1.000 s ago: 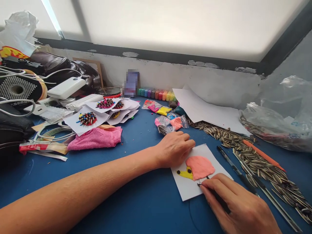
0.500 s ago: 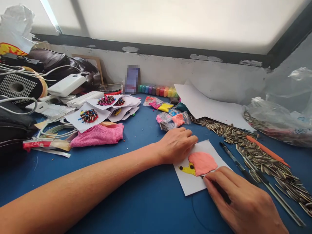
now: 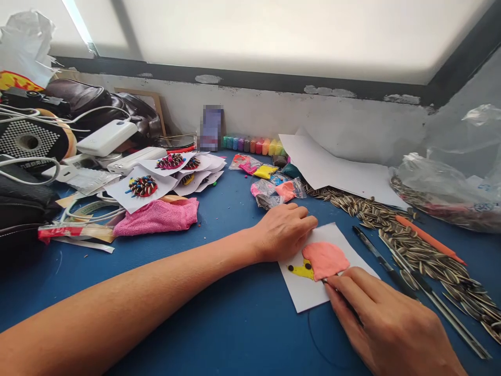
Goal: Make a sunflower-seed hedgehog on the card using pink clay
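Observation:
On the blue table lies a small white paper card (image 3: 305, 298), tilted a little. It carries a hedgehog-like figure with a flat pink clay body (image 3: 326, 259) and a yellow clay snout (image 3: 302, 271) with black dots. My left hand (image 3: 287, 230) is closed, its curled fingers holding the card's upper left corner down. My right hand (image 3: 385, 308) is pinched on a thin dark pointed thing (image 3: 324, 281), mostly hidden by the fingers. Its tip meets the lower edge of the pink clay.
Sunflower seeds (image 3: 422, 250), a black pen (image 3: 376, 253) and an orange clay tool (image 3: 430, 239) lie to the right. Clay packets (image 3: 287, 191) sit beyond my left hand. Finished seed-covered cards (image 3: 127, 196) and a pink cloth (image 3: 156, 218) are at left.
My right hand's pinched tip has shifted very slightly up and left along the pink clay's lower edge. My left hand stays on the card.

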The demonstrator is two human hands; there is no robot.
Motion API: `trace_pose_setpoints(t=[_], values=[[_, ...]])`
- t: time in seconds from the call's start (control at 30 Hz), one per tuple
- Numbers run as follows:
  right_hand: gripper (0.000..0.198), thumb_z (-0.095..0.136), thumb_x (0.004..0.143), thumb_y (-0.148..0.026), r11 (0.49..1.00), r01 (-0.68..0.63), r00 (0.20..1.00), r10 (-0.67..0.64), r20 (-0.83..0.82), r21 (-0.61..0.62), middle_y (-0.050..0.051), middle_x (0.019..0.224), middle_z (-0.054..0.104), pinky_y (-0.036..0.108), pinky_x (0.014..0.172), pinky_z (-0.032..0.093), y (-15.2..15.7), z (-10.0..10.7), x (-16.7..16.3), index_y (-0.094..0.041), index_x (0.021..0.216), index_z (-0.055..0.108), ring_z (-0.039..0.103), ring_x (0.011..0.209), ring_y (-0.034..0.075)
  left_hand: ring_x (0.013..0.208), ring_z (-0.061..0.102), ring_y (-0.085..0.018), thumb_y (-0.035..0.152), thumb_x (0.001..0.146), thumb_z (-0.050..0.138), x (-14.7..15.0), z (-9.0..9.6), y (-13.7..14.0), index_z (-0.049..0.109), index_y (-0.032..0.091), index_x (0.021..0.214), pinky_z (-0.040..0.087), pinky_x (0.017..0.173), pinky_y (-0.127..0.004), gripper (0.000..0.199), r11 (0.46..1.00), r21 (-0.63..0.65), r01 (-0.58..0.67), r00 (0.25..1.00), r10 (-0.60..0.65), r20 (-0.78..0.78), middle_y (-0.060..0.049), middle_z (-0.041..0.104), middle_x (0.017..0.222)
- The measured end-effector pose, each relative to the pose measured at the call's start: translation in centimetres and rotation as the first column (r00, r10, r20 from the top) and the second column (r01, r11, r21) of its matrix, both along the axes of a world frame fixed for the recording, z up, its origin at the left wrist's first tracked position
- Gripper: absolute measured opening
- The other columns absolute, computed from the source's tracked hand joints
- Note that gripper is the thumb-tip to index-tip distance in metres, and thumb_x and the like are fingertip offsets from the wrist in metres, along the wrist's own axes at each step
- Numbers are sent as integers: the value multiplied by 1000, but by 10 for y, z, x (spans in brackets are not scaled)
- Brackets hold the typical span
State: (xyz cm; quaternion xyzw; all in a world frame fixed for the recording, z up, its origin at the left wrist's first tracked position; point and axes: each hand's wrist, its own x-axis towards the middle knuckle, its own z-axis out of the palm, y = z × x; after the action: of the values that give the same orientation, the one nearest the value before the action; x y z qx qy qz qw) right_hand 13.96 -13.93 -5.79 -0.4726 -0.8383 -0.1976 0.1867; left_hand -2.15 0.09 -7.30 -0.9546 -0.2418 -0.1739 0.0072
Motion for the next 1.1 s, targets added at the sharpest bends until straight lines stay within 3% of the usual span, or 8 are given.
trace_pose_setpoints(t=[0.17, 0.33, 0.73, 1.1], values=[[30, 39, 99, -21, 1000, 4, 999, -5, 53, 30, 1, 71, 64, 30, 58, 37, -4, -1, 2, -19, 85, 65, 61, 58, 14, 80, 53, -18, 16, 95, 38, 0, 2, -1, 63, 15, 98, 40, 72, -32, 25, 1000, -14, -2, 1000, 2, -21, -7, 62, 89], [26, 42, 98, -20, 1000, 8, 1000, -8, -23, 1, 1, 73, 63, 29, 59, 37, -3, -3, 2, -19, 87, 65, 60, 58, 13, 80, 53, -18, 17, 95, 37, 0, 2, 0, 63, 15, 98, 40, 72, -32, 26, 1000, -10, -3, 1000, 3, -19, -7, 61, 89], [33, 43, 98, -25, 999, 45, 997, -46, -56, -11, -2, 60, 52, 29, 52, 32, 4, -2, -3, -21, 67, 55, 49, 46, 11, 78, 52, -18, 17, 95, 37, 0, 0, 0, 62, 15, 95, 39, 70, -32, 25, 1000, 1, 3, 1000, -3, 0, -6, 61, 88], [33, 38, 99, -21, 997, -1, 997, -4, 75, 77, 2, 67, 64, 30, 54, 37, -2, 1, -2, -19, 81, 66, 61, 55, 14, 78, 52, -18, 17, 95, 37, 1, 1, 0, 62, 15, 95, 40, 70, -33, 25, 1000, -6, 3, 1000, -3, 2, -7, 61, 88]])
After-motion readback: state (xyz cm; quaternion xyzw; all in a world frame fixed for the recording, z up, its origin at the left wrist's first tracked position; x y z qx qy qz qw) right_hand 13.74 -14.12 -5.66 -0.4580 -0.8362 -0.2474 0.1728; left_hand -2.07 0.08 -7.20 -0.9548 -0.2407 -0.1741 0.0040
